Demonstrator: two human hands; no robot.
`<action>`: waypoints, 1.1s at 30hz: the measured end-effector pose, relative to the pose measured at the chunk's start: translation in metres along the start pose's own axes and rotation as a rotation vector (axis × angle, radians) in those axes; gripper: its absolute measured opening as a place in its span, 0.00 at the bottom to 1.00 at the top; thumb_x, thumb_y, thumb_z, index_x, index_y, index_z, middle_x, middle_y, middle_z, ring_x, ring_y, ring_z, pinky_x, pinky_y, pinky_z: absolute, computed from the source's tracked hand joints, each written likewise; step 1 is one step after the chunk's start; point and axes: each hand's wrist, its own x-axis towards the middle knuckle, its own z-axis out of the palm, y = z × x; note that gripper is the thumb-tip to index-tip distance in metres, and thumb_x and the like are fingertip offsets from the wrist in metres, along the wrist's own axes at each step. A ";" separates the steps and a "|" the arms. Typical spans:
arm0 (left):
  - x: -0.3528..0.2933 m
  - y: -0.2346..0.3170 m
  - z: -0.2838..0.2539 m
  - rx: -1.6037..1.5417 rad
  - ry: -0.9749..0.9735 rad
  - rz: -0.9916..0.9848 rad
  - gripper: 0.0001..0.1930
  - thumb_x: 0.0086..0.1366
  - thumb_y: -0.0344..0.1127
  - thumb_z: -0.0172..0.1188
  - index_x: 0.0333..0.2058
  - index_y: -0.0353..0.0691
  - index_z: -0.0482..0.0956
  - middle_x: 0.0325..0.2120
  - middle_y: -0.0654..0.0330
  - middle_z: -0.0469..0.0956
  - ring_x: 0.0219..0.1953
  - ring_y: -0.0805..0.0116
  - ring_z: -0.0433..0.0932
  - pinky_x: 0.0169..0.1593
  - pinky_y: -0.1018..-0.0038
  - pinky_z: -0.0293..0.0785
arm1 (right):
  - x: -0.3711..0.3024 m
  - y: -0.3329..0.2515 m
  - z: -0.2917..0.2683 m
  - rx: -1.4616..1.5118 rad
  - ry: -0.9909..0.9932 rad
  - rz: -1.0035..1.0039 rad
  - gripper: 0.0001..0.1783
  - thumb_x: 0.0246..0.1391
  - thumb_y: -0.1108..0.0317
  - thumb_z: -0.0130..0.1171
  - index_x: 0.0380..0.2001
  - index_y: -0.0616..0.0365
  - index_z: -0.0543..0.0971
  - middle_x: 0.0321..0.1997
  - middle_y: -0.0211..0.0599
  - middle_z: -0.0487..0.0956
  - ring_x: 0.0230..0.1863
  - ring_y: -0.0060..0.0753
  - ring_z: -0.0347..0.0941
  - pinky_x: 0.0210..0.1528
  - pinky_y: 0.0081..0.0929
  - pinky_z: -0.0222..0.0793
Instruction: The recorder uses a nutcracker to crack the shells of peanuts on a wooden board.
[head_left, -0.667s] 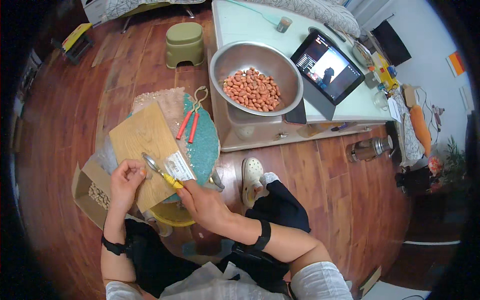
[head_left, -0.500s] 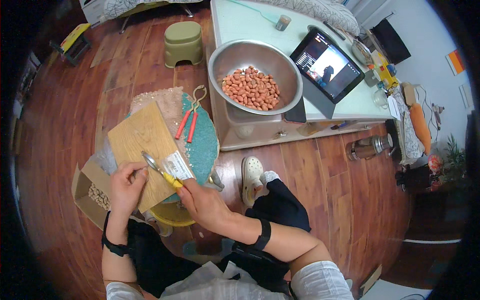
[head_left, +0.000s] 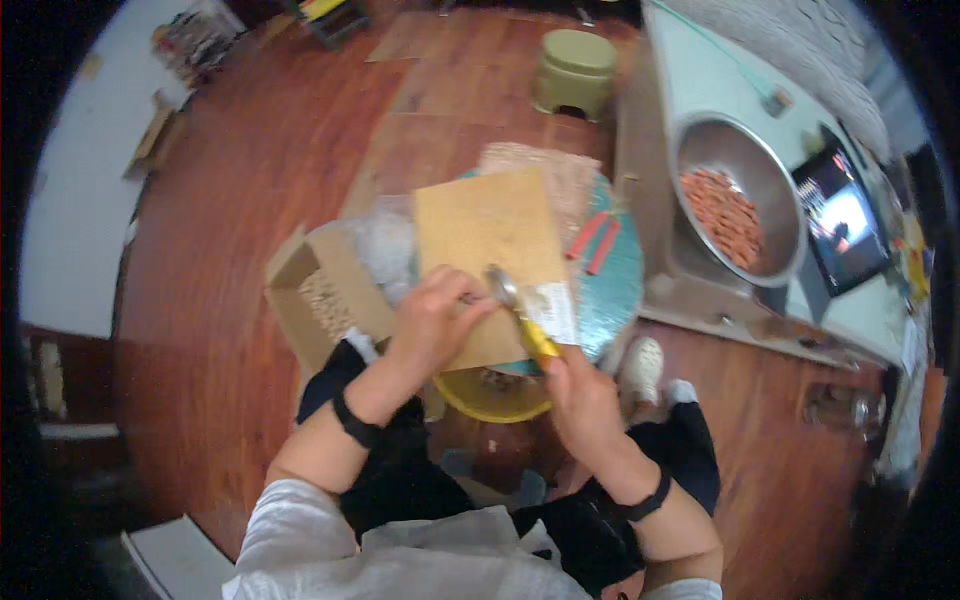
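My right hand (head_left: 585,405) is closed around the yellow handle of a metal tool (head_left: 538,336) with a rounded, spoon-like head. My left hand (head_left: 437,315) has its fingers pinched together beside that head; whatever lies between them is too small to make out. Both hands are over the lower part of a light wooden board (head_left: 490,225) with a white label (head_left: 552,305). Red-handled pliers (head_left: 597,243) lie beside the board on a round teal surface (head_left: 610,300). Beneath the board's near end shows a yellow basin (head_left: 497,408) with bits inside.
To the left, an open cardboard box (head_left: 288,283) contains small pale nuts (head_left: 326,302), near a clear plastic bag (head_left: 382,245). A steel bowl (head_left: 775,205) of reddish nuts (head_left: 722,215) stands on the right-hand table, beside a tablet (head_left: 840,215). Beyond is an olive stool (head_left: 577,75).
The view has swung left, so everything appears farther right, and the picture is blurrier. My hands stay over the board, with the tool's head still close to my left fingertips.
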 end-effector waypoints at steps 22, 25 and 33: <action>-0.011 0.003 -0.005 -0.026 -0.018 -0.064 0.07 0.52 0.30 0.66 0.31 0.37 0.79 0.27 0.55 0.76 0.30 0.59 0.78 0.34 0.68 0.74 | -0.003 0.004 -0.004 0.034 0.023 -0.041 0.12 0.62 0.64 0.49 0.44 0.61 0.72 0.25 0.58 0.75 0.28 0.61 0.75 0.27 0.45 0.69; -0.010 0.003 -0.006 -0.021 -0.021 -0.061 0.07 0.52 0.30 0.66 0.31 0.37 0.79 0.27 0.55 0.76 0.30 0.58 0.78 0.34 0.68 0.74 | -0.001 0.004 -0.005 -0.035 -0.071 0.003 0.13 0.62 0.65 0.49 0.46 0.60 0.72 0.27 0.59 0.75 0.29 0.60 0.75 0.29 0.43 0.70; -0.011 0.003 -0.003 -0.044 -0.008 -0.055 0.08 0.52 0.30 0.66 0.31 0.37 0.79 0.27 0.55 0.76 0.30 0.58 0.78 0.34 0.68 0.74 | -0.003 0.006 -0.002 0.000 -0.087 0.018 0.13 0.62 0.64 0.49 0.47 0.59 0.73 0.26 0.58 0.75 0.28 0.61 0.75 0.29 0.45 0.70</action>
